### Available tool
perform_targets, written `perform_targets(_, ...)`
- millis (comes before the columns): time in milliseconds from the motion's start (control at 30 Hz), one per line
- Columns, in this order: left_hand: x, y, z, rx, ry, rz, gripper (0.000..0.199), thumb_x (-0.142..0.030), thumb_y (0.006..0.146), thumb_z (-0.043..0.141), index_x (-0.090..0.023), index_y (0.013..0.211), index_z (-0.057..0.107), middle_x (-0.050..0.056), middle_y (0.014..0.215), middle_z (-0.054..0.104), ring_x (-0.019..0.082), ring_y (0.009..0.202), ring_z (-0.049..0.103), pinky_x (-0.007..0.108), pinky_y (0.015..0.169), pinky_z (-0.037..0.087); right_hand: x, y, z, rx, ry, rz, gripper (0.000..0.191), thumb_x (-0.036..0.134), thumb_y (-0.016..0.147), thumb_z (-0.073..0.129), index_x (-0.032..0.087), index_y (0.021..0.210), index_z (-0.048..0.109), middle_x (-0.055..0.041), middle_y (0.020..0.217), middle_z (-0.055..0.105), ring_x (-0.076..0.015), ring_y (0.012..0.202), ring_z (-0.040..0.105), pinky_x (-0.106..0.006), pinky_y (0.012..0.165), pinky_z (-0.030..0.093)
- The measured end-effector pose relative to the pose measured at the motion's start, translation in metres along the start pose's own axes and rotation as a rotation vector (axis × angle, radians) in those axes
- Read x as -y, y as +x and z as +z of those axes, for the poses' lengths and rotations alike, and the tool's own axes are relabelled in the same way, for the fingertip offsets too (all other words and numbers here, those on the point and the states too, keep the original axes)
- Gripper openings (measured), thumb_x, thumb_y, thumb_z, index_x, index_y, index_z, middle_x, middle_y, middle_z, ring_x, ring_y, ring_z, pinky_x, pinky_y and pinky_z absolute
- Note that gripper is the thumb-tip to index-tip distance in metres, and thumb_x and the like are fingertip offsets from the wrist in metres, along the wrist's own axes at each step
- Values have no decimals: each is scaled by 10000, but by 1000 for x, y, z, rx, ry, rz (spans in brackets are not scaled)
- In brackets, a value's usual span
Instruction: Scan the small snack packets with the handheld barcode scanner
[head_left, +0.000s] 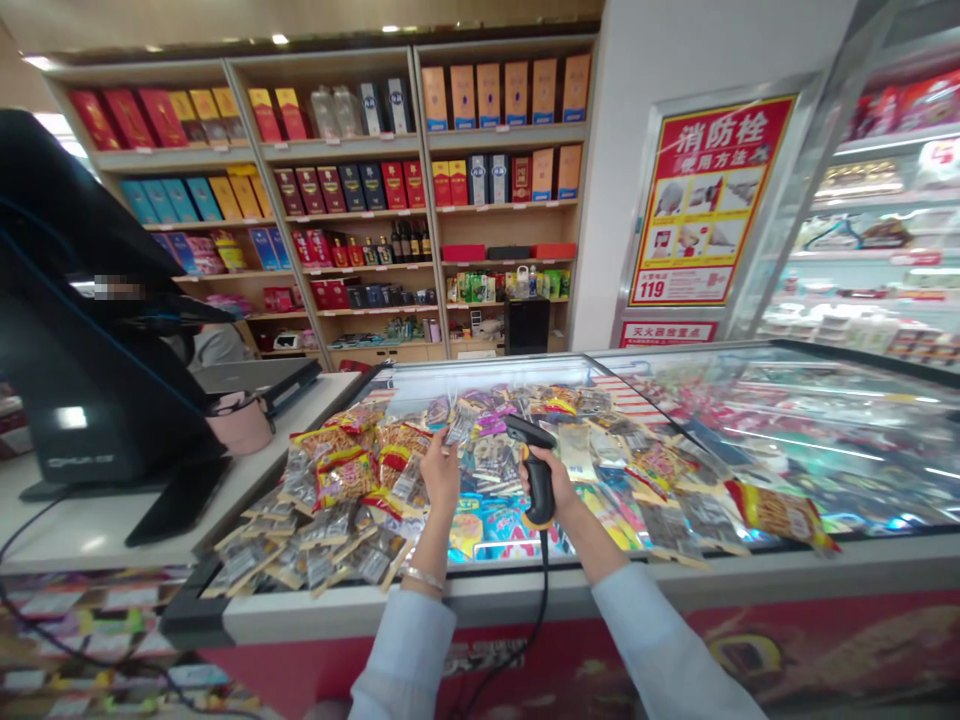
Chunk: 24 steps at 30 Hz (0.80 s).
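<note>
Scanner in the right hand, small packet in the left
The right hand wraps its fingers round the handle of a black barcode scanner, head tipped toward the packet, the two just apart. The left hand pinches the small packet between thumb and fingertips, above the snack bags strewn over the freezer's glass top.

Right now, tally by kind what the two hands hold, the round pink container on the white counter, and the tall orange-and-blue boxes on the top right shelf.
Black handheld scanner with yellow trim, right hand: 1
Small greyish packet, left hand: 1
Round pink container: 1
Tall orange-and-blue boxes: 6
Total: 9
</note>
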<state>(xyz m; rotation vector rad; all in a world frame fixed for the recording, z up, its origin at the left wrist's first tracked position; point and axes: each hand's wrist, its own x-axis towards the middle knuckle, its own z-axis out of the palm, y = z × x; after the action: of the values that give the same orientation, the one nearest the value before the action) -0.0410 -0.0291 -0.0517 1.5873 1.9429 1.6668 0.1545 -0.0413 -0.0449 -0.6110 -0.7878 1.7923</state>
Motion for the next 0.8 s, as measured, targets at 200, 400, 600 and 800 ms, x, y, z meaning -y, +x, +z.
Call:
perform_targets(200,1,0,0,-10,0,18,335,-220,842,534,-211,1169,607,69,1051,711,179,812,666,271,785,474,-1,2,-2,4,-15,2,235,405,710,636,180,673,578,18,465,540,-100,361,486,-195,345,394)
perform_targets(400,-5,-3,-3,-13,-16,44,458,-186,852,512,-247,1305,500,68,1125,677,191,916,655,288,837,480,0,1,-1,-26,-17,10,231,386,715,632,172,649,576,8,465,544,-94,360,486,-193,356,401)
perform_targets(600,-13,5,-30,-307,109,114,367,-213,896,418,-197,1221,587,141,1170,544,233,1058,580,363,927,463,-2,2,-5,-46,-2,3,207,380,725,631,183,692,580,16,475,549,-98,365,482,-198,356,407)
perform_targets(800,-6,15,-63,-419,361,41,344,-202,869,438,-143,1145,636,173,1233,489,276,1120,512,446,969,419,-4,2,-5,-52,-17,2,228,379,743,621,182,642,563,3,486,558,-96,376,480,-200,364,418)
